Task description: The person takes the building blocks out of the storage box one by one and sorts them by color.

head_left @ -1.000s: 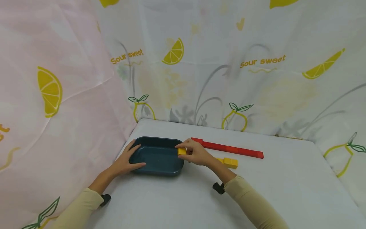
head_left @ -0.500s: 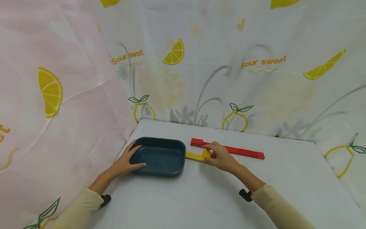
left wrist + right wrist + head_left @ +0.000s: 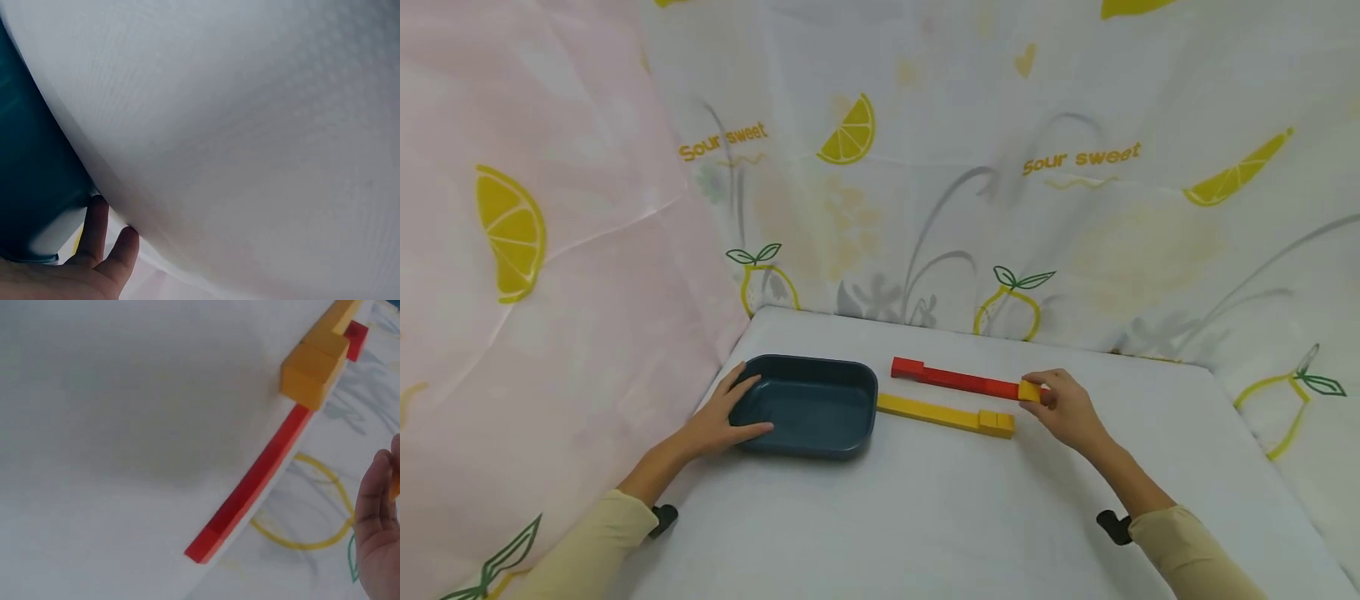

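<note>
My left hand (image 3: pixel 713 419) rests on the left end of a dark blue rectangular tray (image 3: pixel 803 452), fingers and thumb spread straight over its rim. In the left wrist view, fingers (image 3: pixel 122 253) reach along the tray's (image 3: pixel 37 150) outer side. My right hand (image 3: pixel 1067 414) pinches a small yellow cube (image 3: pixel 1029 391) over the right end of a row of red blocks (image 3: pixel 962 381). Nearer to me, a row of yellow blocks (image 3: pixel 925 411) runs from the tray's right side, with raised blocks at its right end. In the right wrist view, only the cube's edge (image 3: pixel 395 486) shows behind my fingers.
White cloth covers the table (image 3: pixel 880 533). A lemon-print curtain (image 3: pixel 925 208) hangs along the back edge, and a pink curtain (image 3: pixel 595 275) closes off the left side. A raised red block (image 3: pixel 907 367) stands at the left end of the red row.
My right hand has carried the yellow cube from the tray's right rim rightward, past the yellow row, to the red row's right end. My left hand stays on the tray.
</note>
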Demonstrator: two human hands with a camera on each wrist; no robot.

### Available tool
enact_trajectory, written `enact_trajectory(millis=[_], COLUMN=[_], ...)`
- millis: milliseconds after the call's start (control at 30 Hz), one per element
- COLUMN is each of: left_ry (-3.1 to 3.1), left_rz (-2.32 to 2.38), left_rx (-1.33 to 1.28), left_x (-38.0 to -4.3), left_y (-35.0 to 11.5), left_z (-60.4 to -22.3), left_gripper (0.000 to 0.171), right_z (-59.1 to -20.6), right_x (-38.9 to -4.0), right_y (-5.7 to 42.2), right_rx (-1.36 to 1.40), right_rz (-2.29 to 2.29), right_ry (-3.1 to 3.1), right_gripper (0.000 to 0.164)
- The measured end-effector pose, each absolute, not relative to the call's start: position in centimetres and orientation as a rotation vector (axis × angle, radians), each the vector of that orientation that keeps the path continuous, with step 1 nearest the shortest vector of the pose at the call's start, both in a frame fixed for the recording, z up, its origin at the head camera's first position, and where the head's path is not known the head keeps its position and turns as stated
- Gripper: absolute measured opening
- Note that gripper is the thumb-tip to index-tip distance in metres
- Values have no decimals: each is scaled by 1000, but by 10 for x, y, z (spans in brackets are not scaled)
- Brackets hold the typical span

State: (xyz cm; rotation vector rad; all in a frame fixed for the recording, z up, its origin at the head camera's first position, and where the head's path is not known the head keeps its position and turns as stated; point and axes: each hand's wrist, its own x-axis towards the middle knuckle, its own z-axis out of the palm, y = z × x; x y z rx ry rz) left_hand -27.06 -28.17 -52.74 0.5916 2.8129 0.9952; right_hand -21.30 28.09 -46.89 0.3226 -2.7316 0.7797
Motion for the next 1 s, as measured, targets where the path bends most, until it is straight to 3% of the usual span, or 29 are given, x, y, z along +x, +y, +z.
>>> enact_trajectory(millis=[400,1000], left_ry=[2810,2794], left_rz=[996,1006], left_rx=[564,555], left_x=[-273,-273], left_y=[-281,-280], left_z=[-529,-527], left_gripper=[95,98], right_z=[-496,-518], right_x=[-205,-215], right_y=[313,308], right_rx=[272,160], right_rz=[814,957], right_ry=[-2881,-3139], right_gripper=[37,40])
